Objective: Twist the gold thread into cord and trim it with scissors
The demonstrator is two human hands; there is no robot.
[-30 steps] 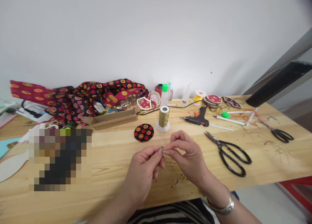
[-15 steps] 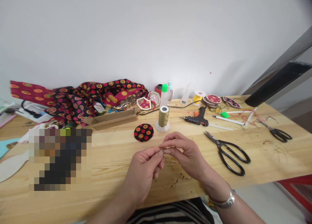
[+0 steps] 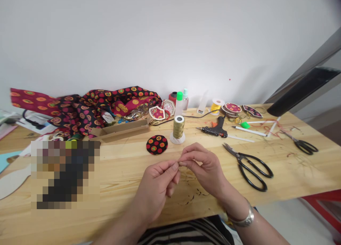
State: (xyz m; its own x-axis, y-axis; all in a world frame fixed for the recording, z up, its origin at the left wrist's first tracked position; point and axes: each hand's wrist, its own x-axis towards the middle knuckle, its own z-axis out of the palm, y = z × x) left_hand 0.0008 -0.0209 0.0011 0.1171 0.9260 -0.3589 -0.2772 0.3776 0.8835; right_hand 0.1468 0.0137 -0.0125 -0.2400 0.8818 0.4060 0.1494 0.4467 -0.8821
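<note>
My left hand (image 3: 157,183) and my right hand (image 3: 205,168) meet above the wooden table (image 3: 119,174), fingertips pinched together on something tiny that I cannot make out, perhaps a thread end. A spool of gold thread (image 3: 178,128) stands upright just beyond my hands. A round fabric-covered disc (image 3: 157,145), black with red dots, lies flat to the spool's left. A silver bangle circles my right wrist.
Large black scissors (image 3: 249,165) lie right of my hands, smaller scissors (image 3: 302,144) farther right. A glue gun (image 3: 216,129), bottles (image 3: 181,102), yellow ribbon spool (image 3: 217,105), cardboard box (image 3: 121,128) and patterned fabric (image 3: 87,108) line the back. Thread scraps litter the front.
My right hand's fingers shifted slightly against the left fingertips and came back; both hands stay in the same place with the pinch kept.
</note>
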